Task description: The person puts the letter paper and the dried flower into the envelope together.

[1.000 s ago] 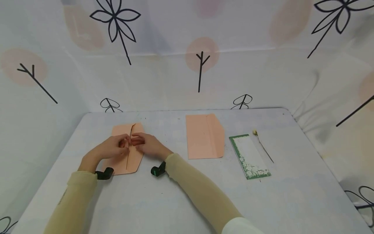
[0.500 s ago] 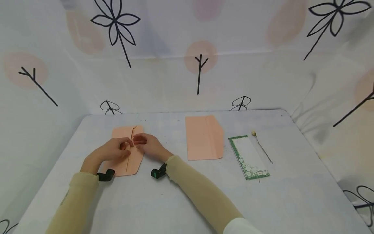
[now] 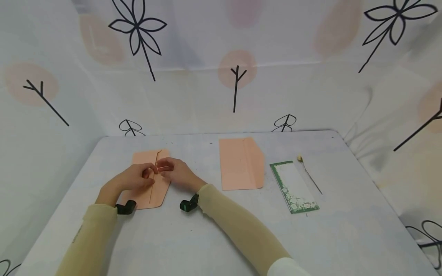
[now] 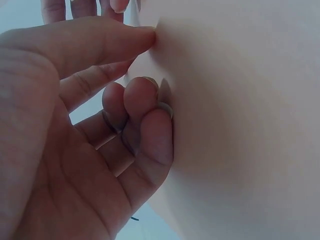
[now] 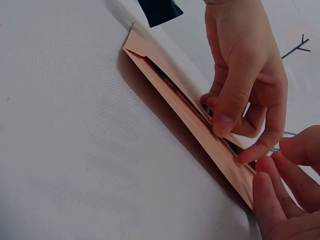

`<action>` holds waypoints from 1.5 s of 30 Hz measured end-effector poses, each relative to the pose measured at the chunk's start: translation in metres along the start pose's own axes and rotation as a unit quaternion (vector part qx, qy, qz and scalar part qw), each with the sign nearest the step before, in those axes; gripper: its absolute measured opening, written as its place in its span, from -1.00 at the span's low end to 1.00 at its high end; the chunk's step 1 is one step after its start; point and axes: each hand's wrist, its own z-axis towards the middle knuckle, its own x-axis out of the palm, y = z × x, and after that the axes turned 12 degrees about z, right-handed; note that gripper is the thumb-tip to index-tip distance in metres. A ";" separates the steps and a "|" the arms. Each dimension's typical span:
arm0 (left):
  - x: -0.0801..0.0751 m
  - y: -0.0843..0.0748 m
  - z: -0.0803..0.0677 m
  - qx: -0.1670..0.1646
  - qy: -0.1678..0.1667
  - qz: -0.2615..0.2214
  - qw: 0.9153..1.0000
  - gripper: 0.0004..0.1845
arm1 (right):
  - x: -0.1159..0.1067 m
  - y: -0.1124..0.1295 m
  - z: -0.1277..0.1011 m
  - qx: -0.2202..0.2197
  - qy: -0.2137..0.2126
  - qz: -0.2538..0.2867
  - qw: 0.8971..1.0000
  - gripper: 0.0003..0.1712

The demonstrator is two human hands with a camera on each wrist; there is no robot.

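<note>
Head view shows both hands meeting over a peach envelope (image 3: 152, 180) lying at 10 o'clock on the table (image 3: 221, 237); left hand (image 3: 132, 178) pinches its raised flap edge; right hand (image 3: 176, 172) pinches the same flap; second envelope (image 3: 241, 163) lies at 12 o'clock; green-bordered card (image 3: 293, 186) at 2 o'clock

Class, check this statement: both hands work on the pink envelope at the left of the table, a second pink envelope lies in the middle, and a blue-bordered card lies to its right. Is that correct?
Not quite. The card has a green border, not blue, as the head view shows. The rest stands: the left hand and right hand are on the left envelope, and the second envelope lies in the middle of the table.
</note>
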 end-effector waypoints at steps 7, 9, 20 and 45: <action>0.000 -0.001 0.000 -0.009 0.001 -0.007 1.000 -0.76 | -0.004 0.008 -0.005 0.001 0.004 0.003 1.000 -0.57; 0.000 -0.001 0.000 -0.016 0.002 -0.007 1.000 -0.77 | -0.006 0.009 -0.006 -0.003 0.007 -0.002 1.000 -0.57; 0.000 -0.002 -0.001 -0.016 0.003 -0.013 1.000 -0.76 | -0.021 0.014 -0.017 -0.025 0.004 -0.032 0.999 -0.57; 0.003 -0.001 0.001 0.000 0.000 -0.009 1.000 -0.75 | -0.094 0.024 -0.065 -0.046 -0.022 -0.077 0.996 -0.63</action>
